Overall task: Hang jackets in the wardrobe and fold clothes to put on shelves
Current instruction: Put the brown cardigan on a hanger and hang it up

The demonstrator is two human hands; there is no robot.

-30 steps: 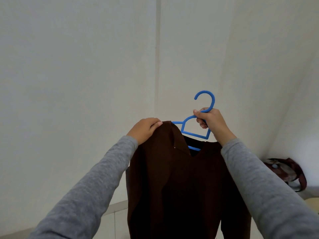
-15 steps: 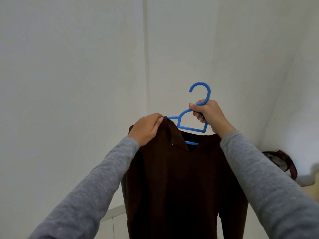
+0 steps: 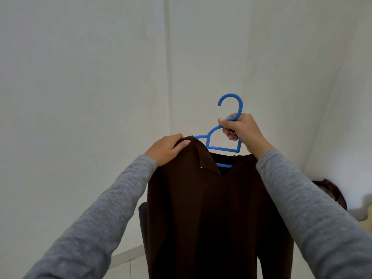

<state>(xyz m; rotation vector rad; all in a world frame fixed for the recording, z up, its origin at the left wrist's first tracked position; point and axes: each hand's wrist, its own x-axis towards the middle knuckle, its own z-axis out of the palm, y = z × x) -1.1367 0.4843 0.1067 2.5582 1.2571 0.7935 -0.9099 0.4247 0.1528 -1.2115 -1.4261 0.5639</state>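
The left hand (image 3: 168, 149) has its fingers curled over the left shoulder of a dark brown collared knit jacket (image 3: 211, 214), which hangs in mid-air on a blue plastic hanger (image 3: 223, 147) before white walls. The right hand (image 3: 242, 130) has its fingers clamped round the hanger's neck, below the hook.

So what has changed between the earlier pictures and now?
Very little. The blue hanger, with the brown jacket on it, sits slightly higher in the picture, and the wall seam has drifted left, so mostly the camera turned. Nothing was taken or let go: the right hand grips the hanger below its hook and the left hand holds the jacket's shoulder, as before.
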